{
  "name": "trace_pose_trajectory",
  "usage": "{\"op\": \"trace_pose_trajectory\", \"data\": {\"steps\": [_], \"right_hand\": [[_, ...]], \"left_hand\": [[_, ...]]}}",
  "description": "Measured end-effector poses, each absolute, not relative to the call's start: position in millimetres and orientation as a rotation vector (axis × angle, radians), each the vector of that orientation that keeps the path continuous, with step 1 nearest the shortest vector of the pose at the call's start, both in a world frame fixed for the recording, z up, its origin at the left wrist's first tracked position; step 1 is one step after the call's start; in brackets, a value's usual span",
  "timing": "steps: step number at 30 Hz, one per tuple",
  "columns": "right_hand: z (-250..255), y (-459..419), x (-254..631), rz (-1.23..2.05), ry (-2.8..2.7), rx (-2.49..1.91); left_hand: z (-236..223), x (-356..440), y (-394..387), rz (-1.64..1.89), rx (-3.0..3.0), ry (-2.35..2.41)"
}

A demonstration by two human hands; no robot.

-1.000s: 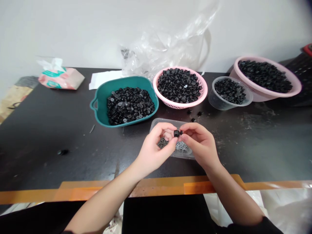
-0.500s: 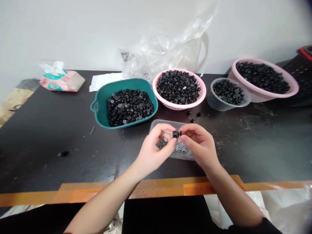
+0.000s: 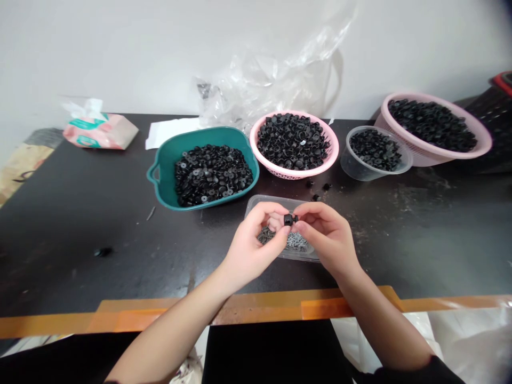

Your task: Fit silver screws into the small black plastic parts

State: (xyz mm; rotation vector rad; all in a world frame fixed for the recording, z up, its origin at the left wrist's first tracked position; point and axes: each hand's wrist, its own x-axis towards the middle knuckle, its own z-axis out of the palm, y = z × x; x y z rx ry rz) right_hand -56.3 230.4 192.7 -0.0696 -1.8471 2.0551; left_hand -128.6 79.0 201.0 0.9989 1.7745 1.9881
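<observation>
Between thumb and fingers, my left hand [image 3: 262, 229] pinches a small black plastic cap [image 3: 288, 220]. My right hand [image 3: 326, 232] is closed on a smaller black plastic piece [image 3: 295, 218], which meets the cap's right side. Both hands hover over a clear plastic tray [image 3: 256, 200] that holds many small metal screws or pins [image 3: 296, 241]. My fingers hide part of the tray and of the two black pieces. Just beyond the tray, several loose black parts [image 3: 316, 197] lie on the table.
Behind the tray stand a teal basin [image 3: 164, 194] of black discs, a pink basket [image 3: 276, 172] of black caps, a clear tub [image 3: 356, 170] and a larger pink basket [image 3: 416, 154]. A tissue pack [image 3: 102, 132] sits far left. Orange tape [image 3: 272, 306] lines the table's front edge.
The smaller black piece in my right hand looks slightly closer against the cap. Both hands stay in nearly the same place, and the view has shifted very slightly.
</observation>
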Motion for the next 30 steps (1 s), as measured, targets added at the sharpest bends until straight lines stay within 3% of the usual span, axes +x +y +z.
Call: {"op": "trace_pose_trajectory", "data": {"steps": [23,30], "right_hand": [[197.6,229.6,-56.8,2.125,-1.775,-0.050],[199.9,226.1,-56.0,2.060,-1.745,-0.117]], "left_hand": [[203.6,-126.3,75.9,2.004,0.882,1.619],[202.5,-132.1,74.8,1.924,1.007,1.908]]}}
